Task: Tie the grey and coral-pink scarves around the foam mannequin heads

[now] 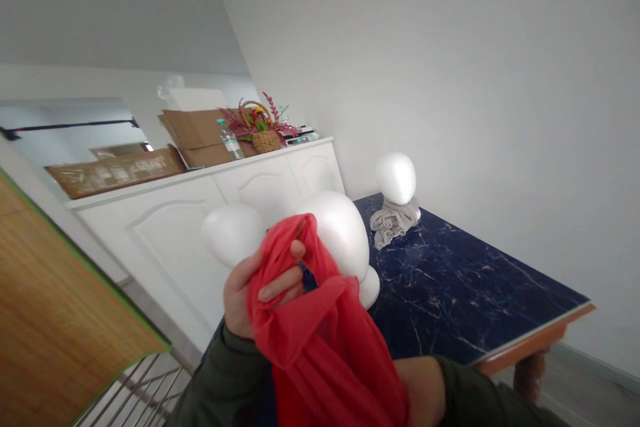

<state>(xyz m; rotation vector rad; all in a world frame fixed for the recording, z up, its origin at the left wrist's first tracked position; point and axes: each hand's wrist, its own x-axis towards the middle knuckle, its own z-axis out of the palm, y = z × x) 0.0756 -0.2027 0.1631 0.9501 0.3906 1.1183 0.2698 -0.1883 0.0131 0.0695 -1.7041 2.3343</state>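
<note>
A thin red scarf (320, 327) is gathered in front of me, its upper part forming a loop. My left hand (243, 297) grips the loop from the left, with cloth wrapped around its curled fingers. From the lower right my right hand (420, 383) reaches in behind the hanging folds. Only its wrist side shows; the scarf hides its fingers. Just behind the loop stands a white foam mannequin head (343, 233) on a round base. To its left is another white foam head (234, 233), partly covered by the left hand and scarf.
A dark blue marble-patterned table (440, 280) carries a third white head (397, 177) with a grey cloth (393, 220) around its base. White cabinets (170, 233) hold cardboard boxes (195, 137), a bottle (231, 143) and a flower basket (266, 140). A wooden board (60, 307) over a wire rack is at left.
</note>
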